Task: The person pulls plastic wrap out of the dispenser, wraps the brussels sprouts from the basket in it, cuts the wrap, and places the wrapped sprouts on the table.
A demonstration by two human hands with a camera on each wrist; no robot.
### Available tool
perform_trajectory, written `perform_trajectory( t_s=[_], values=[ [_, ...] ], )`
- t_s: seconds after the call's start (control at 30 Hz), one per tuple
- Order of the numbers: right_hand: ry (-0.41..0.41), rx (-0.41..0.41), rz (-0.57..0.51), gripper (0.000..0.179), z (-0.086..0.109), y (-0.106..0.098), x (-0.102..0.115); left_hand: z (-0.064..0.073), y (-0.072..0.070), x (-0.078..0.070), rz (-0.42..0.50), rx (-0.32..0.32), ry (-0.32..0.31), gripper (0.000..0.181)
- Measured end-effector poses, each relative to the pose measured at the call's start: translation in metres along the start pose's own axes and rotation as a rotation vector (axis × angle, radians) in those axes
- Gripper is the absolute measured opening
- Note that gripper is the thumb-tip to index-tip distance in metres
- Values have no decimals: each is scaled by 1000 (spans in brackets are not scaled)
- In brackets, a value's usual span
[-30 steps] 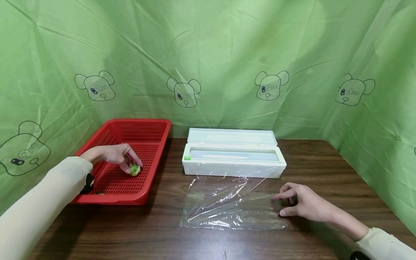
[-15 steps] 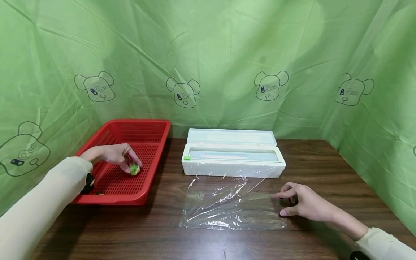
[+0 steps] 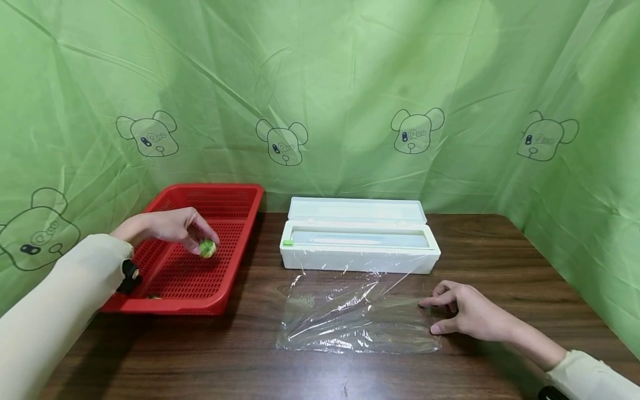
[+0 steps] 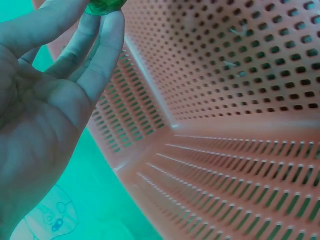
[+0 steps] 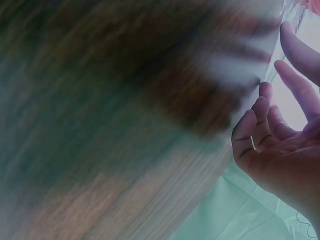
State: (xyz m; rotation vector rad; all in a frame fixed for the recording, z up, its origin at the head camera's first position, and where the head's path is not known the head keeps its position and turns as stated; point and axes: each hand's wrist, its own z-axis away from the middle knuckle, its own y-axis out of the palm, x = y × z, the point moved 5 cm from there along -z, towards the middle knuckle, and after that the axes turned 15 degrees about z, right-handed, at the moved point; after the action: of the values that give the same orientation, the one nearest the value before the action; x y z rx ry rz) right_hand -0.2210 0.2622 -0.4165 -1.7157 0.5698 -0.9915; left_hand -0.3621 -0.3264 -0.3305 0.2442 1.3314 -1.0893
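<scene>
My left hand [image 3: 172, 226] pinches a small green Brussels sprout [image 3: 207, 248] between thumb and fingertips, above the floor of the red basket [image 3: 252, 222]. In the left wrist view only the bottom of the sprout [image 4: 106, 6] shows at the top edge. A sheet of clear plastic wrap [image 3: 345, 322] lies spread on the table, drawn out from the white wrap dispenser [image 3: 357, 261]. At the sheet's right edge my right hand [image 3: 467, 312] rests with loosely bent fingers and holds nothing; whether its fingertips touch the film, I cannot tell.
The dispenser's lid [image 3: 357, 210] stands raised, and a green slider [image 3: 288, 243] sits at its left end. Another small piece [image 3: 154, 296] lies in the basket's near left corner, partly hidden by the rim. Green cloth [image 3: 345, 66] walls in the wooden table [image 3: 320, 378].
My left hand has lifted the Brussels sprout a little off the basket floor, its wrist shifting slightly left. My right hand, the plastic wrap and the dispenser have stayed put.
</scene>
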Motion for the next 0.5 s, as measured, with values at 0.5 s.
perform_trajectory(
  t_s=[0.5],
  values=[
    [-66,-7,-8,48,0,-2,-1,3,4,-47,-94,9,153,35]
  ],
)
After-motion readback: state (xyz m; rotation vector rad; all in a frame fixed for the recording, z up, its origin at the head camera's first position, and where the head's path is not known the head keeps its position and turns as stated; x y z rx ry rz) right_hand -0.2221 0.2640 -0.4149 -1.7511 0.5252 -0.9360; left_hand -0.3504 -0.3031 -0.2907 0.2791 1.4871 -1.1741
